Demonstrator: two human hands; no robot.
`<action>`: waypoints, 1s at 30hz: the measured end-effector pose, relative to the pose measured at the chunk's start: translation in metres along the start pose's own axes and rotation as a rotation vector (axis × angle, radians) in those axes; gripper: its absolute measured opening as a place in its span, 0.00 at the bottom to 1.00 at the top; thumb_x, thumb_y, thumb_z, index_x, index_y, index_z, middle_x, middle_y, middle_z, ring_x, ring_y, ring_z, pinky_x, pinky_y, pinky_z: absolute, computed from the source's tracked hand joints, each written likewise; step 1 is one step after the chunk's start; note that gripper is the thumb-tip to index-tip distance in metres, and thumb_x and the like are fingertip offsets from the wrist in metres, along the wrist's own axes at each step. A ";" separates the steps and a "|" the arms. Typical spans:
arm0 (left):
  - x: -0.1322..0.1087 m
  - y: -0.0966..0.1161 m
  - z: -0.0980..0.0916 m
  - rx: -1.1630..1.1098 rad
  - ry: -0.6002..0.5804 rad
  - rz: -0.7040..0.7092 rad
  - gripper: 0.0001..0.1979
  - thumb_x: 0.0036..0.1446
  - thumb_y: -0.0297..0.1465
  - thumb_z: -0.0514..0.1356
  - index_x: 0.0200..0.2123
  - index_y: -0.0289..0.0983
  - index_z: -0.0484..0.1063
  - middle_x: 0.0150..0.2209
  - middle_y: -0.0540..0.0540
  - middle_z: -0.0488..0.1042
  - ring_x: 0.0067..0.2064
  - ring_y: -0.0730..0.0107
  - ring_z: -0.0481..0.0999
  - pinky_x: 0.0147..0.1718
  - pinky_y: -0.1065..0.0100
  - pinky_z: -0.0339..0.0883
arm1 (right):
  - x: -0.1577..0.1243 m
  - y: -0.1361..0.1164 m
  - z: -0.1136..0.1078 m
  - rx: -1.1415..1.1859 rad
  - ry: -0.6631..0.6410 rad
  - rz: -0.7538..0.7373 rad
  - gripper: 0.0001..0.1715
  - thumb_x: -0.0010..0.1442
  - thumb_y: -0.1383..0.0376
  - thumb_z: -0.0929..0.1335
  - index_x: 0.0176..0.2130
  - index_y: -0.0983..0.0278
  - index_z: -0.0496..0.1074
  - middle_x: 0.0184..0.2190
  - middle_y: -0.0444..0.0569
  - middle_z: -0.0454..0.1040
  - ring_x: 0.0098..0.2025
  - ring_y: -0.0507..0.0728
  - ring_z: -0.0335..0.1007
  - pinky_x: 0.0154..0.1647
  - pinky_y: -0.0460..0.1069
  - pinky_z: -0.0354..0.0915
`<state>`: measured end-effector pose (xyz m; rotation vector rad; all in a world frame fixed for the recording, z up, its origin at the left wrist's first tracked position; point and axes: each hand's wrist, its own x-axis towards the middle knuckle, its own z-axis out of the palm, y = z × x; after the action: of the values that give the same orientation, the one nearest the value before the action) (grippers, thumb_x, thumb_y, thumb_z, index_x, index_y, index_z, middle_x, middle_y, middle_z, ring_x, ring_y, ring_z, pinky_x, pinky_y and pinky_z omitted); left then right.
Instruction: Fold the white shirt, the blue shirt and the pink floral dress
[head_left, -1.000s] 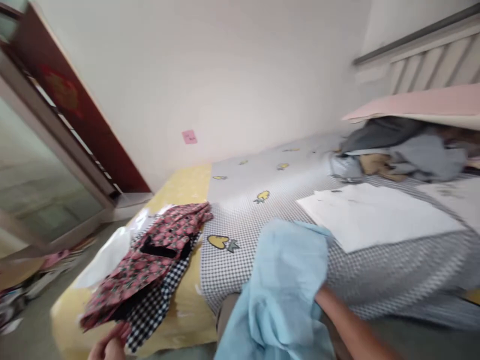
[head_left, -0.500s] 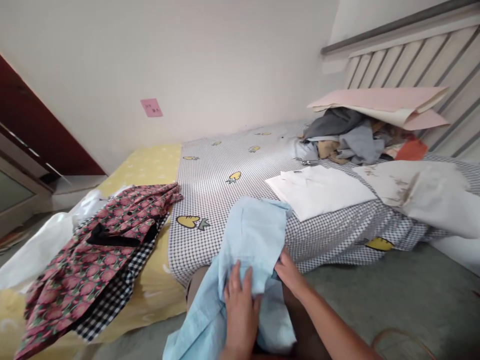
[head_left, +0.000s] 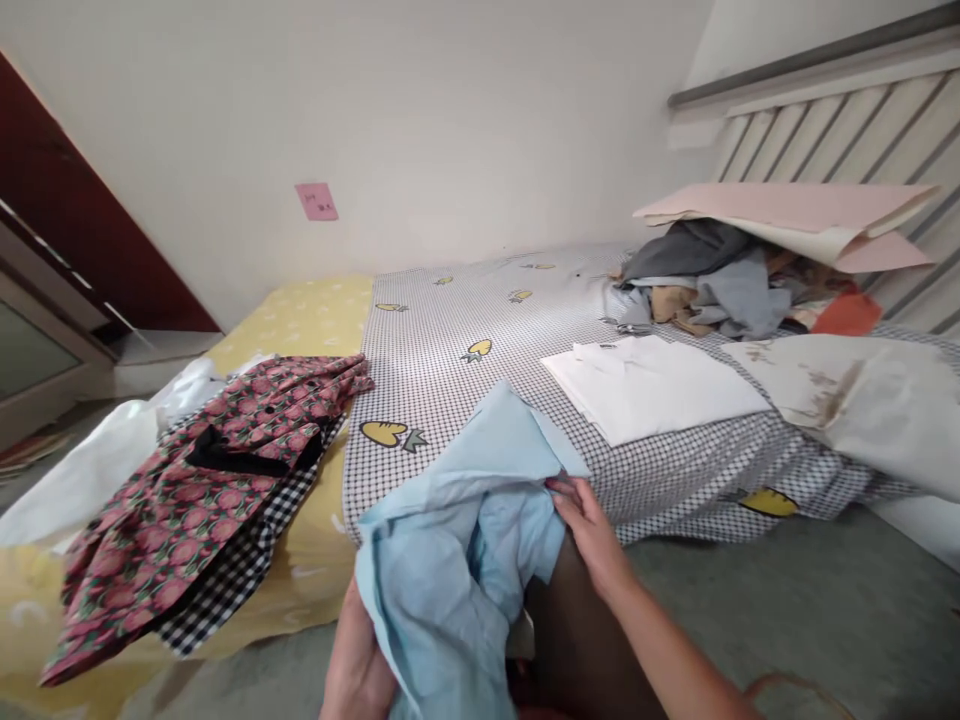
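Observation:
A light blue garment [head_left: 457,540] hangs bunched between my hands at the near edge of the bed [head_left: 465,330]. My left hand [head_left: 352,670] grips its lower left part from underneath, fingers hidden in the cloth. My right hand [head_left: 589,525] pinches the garment's right edge, fingers closed on the fabric. The garment's top corner rests on the checked bedsheet.
A red floral garment [head_left: 202,480] lies over a black-and-white checked one [head_left: 240,570] on the yellow mattress end at left. A folded white cloth [head_left: 652,385] lies mid-bed. A heap of clothes [head_left: 720,280] under pink boards [head_left: 795,210] sits at the far right. A cream garment [head_left: 847,400] drapes the right edge.
My left hand has dropped from the top of the blue garment to its lower left edge. The garment has been pulled wider and lifted. The view swung right earlier.

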<state>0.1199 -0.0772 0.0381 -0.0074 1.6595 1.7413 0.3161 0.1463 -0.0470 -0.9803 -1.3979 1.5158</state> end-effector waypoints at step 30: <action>-0.016 -0.155 -0.002 1.031 -0.165 0.847 0.31 0.62 0.26 0.53 0.68 0.44 0.66 0.62 0.37 0.76 0.62 0.52 0.75 0.62 0.48 0.70 | -0.013 0.024 0.030 -1.272 -0.069 -0.412 0.15 0.65 0.63 0.68 0.52 0.61 0.73 0.44 0.59 0.79 0.51 0.71 0.74 0.51 0.63 0.63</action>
<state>0.2066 -0.0997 -0.0891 1.4288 2.4105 1.0918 0.2911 0.1227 -0.0688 -1.1941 -2.4694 0.2193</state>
